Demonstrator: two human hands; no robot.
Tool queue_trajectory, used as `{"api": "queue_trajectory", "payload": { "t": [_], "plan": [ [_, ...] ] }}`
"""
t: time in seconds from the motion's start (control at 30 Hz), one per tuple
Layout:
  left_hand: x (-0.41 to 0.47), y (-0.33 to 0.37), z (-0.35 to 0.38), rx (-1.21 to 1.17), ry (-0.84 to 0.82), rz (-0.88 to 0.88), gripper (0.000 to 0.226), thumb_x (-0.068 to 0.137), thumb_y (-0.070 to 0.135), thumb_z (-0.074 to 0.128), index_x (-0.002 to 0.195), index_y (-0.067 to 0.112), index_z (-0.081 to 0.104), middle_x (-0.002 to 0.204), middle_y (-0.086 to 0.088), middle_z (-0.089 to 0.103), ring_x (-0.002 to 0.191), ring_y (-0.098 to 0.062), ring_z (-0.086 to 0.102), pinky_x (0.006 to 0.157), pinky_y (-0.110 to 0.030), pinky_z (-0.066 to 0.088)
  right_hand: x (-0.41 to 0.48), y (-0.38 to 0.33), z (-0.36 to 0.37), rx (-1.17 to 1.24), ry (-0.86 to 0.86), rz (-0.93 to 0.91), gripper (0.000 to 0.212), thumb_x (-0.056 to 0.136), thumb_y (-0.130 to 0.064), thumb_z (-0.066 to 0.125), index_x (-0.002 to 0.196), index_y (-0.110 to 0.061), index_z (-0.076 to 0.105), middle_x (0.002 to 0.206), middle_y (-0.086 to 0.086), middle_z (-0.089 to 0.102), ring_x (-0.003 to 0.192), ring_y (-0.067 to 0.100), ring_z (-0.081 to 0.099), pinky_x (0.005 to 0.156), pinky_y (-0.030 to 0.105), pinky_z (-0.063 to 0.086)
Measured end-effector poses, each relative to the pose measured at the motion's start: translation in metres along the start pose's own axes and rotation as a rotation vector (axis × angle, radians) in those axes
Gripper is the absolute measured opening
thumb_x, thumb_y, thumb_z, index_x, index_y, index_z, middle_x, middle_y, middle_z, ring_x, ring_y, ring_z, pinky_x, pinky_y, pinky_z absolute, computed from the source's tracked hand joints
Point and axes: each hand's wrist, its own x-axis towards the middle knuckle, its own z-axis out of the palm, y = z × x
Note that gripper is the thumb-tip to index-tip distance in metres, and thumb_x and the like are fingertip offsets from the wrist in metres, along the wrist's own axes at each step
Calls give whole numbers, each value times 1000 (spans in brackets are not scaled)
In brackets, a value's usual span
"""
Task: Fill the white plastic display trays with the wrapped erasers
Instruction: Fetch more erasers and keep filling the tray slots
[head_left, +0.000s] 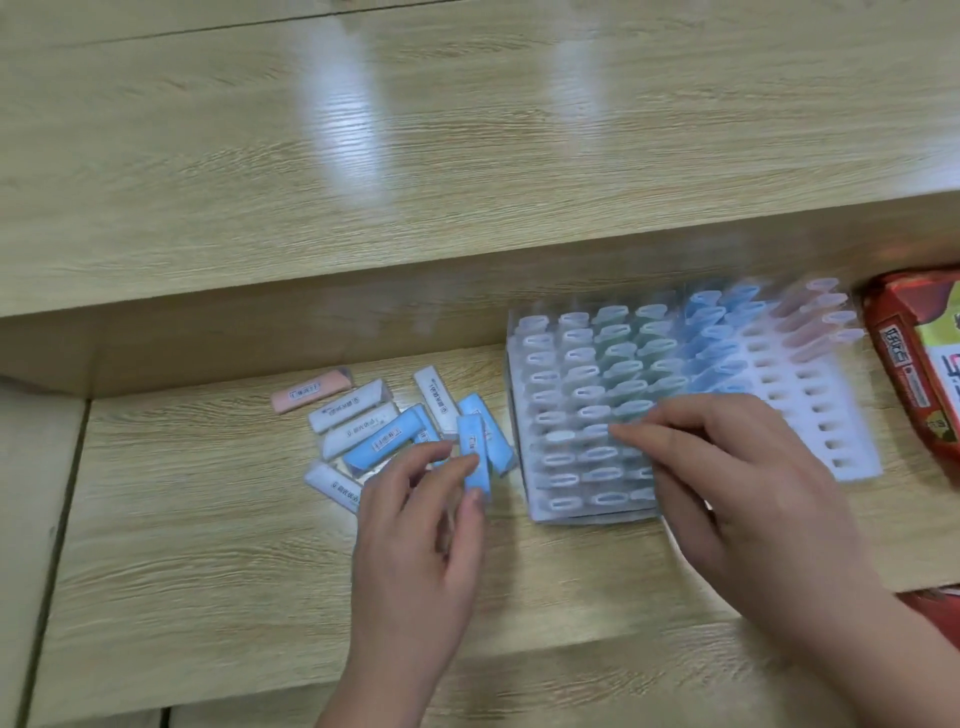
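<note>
On the counter, between the loose erasers and the white display tray, our left hand pinches one blue wrapped eraser upright between thumb and fingertips. Our right hand lies over the near part of the tray, fingers bent, tips down among the standing erasers. The blur keeps us from telling whether it grips one or only steadies them.

We judge the main risk to be the crowding. The filled rows stand close together, so a hand reaching past them could tip neighbours or knock them out of their slots. The pinch on the blue eraser is light and its wrapper looks slick, so it may slip on the way across. Empty slots show only on the far right of the tray, near the red packet, so the carry must pass over our right hand. An eraser set in crooked might lean on its neighbours.
</note>
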Motion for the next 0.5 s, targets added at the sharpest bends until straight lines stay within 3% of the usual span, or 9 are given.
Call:
{"api": "queue_trajectory", "payload": {
  "t": [0.1,0.17,0.23,0.37,0.5],
  "plan": [
    [4,-23,-22,44,67,-166,24,91,34,61,111,27,71,112,17,52,105,-13,58,84,-26,52,15,-45,19,85,-8,15,27,88,-9,64,113,-13,73,104,0,69,91,23,63,74,32,49],
    [7,-39,-31,122,72,-239,26,87,22,69,113,23,70,112,9,53,100,-20,59,80,-33,52,27,-75,37,85,-110,49,29,91,-18,64,120,-16,68,107,-1,68,90,22,65,71,32,52],
    [9,-50,-37,187,66,-278,32,84,20,72,116,20,69,114,4,53,104,-21,57,81,-30,45,38,-101,57,54,-259,113,39,93,-28,60,130,-17,58,113,0,64,88,22,67,66,33,54],
    [16,-54,-39,301,10,-202,38,85,24,72,123,18,67,120,0,55,106,-21,51,79,-28,38,46,-125,89,-123,-460,331,57,104,-35,40,152,-16,15,146,5,26,97,18,65,71,28,51],
    [31,-58,-37,405,-5,-144,29,86,29,68,113,19,72,110,-2,57,94,-25,51,67,-30,40,48,-125,99,-232,-513,454,59,99,-22,48,147,-15,15,136,9,30,84,18,66,56,26,39]
  ]
}}
